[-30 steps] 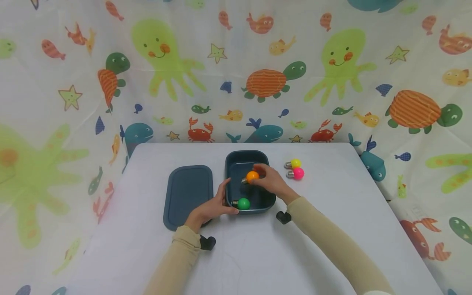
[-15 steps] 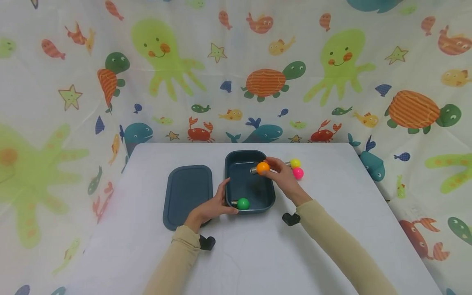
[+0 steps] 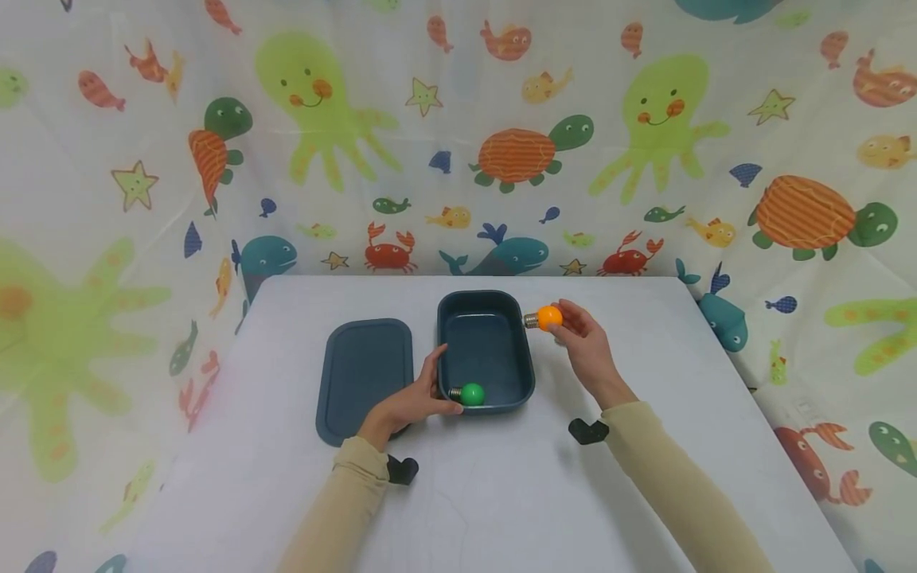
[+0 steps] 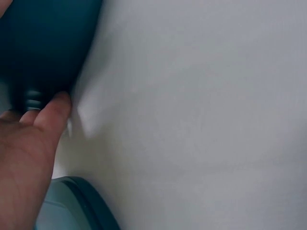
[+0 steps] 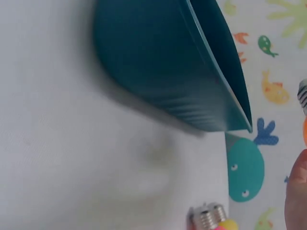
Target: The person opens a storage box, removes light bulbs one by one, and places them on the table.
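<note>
Far left on white table [image 3: 501, 493]: dark teal lid [image 3: 365, 378], lying flat, just beside the box. Left hand [image 3: 411, 402] next, thumb side against near-left corner of teal box [image 3: 487, 302], fingers fairly straight, tips touching the rim by the green bulb [image 3: 471, 394]; nothing gripped. Left wrist view: thumb [image 4: 55, 108] pressed at the box's outer wall, lid edge below. Green bulb inside box, near front wall, metal base pointing left. Rest of box interior bare.

Right of box: orange bulb [image 3: 548, 317] held above the table just outside the far-right rim, metal base pointing left toward box. Right hand [image 3: 587, 350] pinching it at fingertips, clamped on the globe. Right wrist view: box wall close, yellow bulb [image 5: 218, 221] on the table at bottom edge, screw base visible; a touch of pink beside it. Hands well apart, box between. Sea-creature print curtain [image 3: 458, 135] behind.
</note>
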`<move>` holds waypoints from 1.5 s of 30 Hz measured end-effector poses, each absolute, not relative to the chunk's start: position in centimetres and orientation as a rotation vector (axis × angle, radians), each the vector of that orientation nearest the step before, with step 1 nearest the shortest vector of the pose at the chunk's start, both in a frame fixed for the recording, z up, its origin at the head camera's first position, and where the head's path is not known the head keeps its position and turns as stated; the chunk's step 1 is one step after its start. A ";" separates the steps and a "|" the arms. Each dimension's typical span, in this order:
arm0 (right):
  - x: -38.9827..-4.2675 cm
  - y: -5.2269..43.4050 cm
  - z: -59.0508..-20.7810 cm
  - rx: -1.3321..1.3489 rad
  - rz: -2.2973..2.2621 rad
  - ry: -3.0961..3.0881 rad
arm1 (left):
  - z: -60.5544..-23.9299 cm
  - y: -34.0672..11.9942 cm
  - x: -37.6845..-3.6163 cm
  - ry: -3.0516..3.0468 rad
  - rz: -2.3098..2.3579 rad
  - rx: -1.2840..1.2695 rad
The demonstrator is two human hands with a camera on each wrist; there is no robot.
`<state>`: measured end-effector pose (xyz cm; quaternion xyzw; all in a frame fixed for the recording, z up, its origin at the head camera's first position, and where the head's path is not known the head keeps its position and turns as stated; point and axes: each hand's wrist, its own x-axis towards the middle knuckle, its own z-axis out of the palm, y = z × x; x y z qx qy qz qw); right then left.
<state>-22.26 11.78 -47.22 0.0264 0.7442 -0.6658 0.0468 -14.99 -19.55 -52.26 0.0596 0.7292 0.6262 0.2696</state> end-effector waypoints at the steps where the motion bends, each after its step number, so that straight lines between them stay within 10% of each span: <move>1: -22.2 12.1 -47.3 0.094 -2.044 2.265 | -52.2 -19.6 -15.0 1.967 1.686 0.164; 45: -21.1 19.8 -51.6 0.252 -1.809 2.333 | -52.2 -19.5 -15.0 1.973 1.671 0.165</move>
